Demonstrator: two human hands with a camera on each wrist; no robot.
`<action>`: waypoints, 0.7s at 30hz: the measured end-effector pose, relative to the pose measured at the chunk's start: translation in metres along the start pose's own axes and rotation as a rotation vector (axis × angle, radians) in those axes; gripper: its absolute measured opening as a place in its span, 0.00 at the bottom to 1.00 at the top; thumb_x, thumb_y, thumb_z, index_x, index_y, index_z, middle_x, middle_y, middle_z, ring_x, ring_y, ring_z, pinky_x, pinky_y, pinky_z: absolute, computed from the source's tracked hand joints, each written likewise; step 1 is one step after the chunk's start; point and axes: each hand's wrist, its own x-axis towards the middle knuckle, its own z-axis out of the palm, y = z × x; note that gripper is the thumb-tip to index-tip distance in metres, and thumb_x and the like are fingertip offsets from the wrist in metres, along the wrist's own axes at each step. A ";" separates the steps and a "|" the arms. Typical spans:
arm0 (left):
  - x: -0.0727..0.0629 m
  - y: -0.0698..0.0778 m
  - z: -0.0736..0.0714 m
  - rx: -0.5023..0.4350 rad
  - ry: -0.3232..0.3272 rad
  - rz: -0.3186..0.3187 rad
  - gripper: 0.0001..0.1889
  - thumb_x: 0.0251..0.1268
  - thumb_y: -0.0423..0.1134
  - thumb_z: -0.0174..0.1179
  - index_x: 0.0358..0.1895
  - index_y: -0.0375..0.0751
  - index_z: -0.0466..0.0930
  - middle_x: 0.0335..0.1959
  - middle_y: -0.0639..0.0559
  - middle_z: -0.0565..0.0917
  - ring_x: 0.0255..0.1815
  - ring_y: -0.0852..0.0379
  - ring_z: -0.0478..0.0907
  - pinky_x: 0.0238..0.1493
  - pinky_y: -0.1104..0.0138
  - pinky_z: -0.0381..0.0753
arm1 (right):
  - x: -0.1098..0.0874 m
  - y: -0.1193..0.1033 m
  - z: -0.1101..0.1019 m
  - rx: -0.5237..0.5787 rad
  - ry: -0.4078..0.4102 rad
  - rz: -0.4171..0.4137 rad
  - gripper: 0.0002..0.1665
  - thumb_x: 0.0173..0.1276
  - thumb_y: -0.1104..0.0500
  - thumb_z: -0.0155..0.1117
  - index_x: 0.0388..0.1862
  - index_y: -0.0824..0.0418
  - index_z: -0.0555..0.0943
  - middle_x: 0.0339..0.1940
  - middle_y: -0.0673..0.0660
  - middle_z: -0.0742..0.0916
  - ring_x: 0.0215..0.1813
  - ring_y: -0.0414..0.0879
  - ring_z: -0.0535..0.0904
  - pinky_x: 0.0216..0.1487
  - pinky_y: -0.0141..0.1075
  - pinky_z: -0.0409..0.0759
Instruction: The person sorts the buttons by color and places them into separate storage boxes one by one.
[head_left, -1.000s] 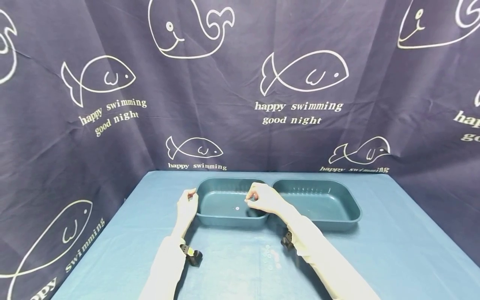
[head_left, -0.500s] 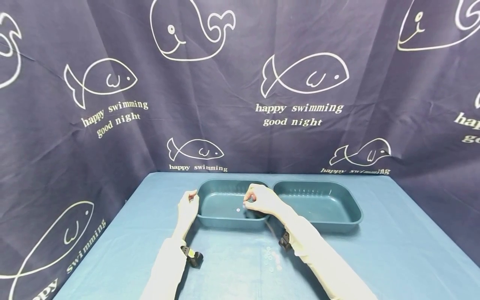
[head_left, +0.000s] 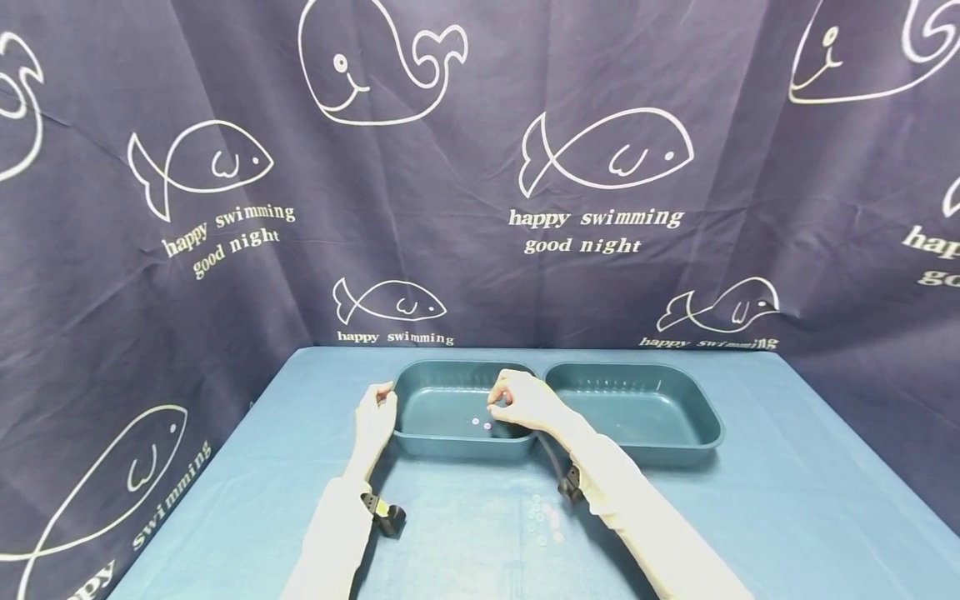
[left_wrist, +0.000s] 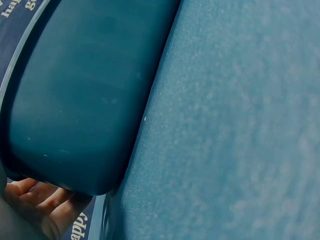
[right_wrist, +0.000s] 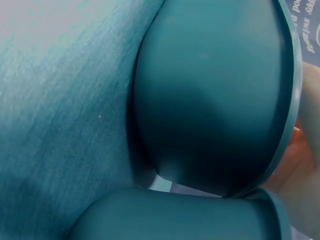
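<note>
Two teal plastic bins stand side by side on the table. My left hand [head_left: 375,412] rests at the outer end of the left bin [head_left: 465,447]; in the left wrist view its fingers [left_wrist: 42,197] lie against the end wall. Over the right part of that bin is my right hand [head_left: 528,400], thumb and index finger loosely bent, with nothing visible between them. Below the fingertips, on the bin's floor, lie a small whitish disc [head_left: 476,422] and a pinkish disc [head_left: 487,426]. The right wrist view shows mostly the bins' outer walls, with part of the hand behind a rim.
The right bin [head_left: 637,408] stands close beside the left one, partly behind my right forearm. Several small translucent and pinkish discs [head_left: 542,540] lie on the blue tablecloth [head_left: 450,533] in front of the bins. A dark printed curtain [head_left: 480,167] hangs behind the table.
The pinkish disc that was at my right fingertips half a second ago now lies on the left bin's floor beside the whitish one. My left hand stays at the bin's end.
</note>
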 end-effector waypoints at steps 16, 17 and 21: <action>-0.001 0.001 0.000 -0.008 -0.012 0.022 0.14 0.63 0.29 0.49 0.50 0.27 0.74 0.49 0.30 0.79 0.52 0.36 0.77 0.56 0.49 0.74 | -0.021 -0.006 -0.020 0.084 0.064 -0.022 0.06 0.55 0.53 0.66 0.32 0.52 0.84 0.31 0.45 0.82 0.34 0.43 0.79 0.36 0.30 0.75; 0.000 0.001 0.000 -0.006 -0.016 0.016 0.14 0.64 0.29 0.49 0.50 0.27 0.74 0.49 0.30 0.79 0.53 0.36 0.76 0.57 0.49 0.73 | -0.023 -0.007 -0.022 0.080 0.066 -0.024 0.07 0.55 0.53 0.66 0.32 0.52 0.84 0.31 0.44 0.82 0.34 0.43 0.79 0.37 0.30 0.75; -0.001 0.002 0.000 0.003 -0.023 0.000 0.15 0.64 0.30 0.48 0.51 0.27 0.74 0.50 0.30 0.79 0.54 0.36 0.76 0.58 0.49 0.72 | -0.035 -0.012 -0.029 0.071 0.064 -0.024 0.07 0.57 0.52 0.66 0.34 0.52 0.84 0.32 0.44 0.81 0.35 0.42 0.78 0.38 0.31 0.75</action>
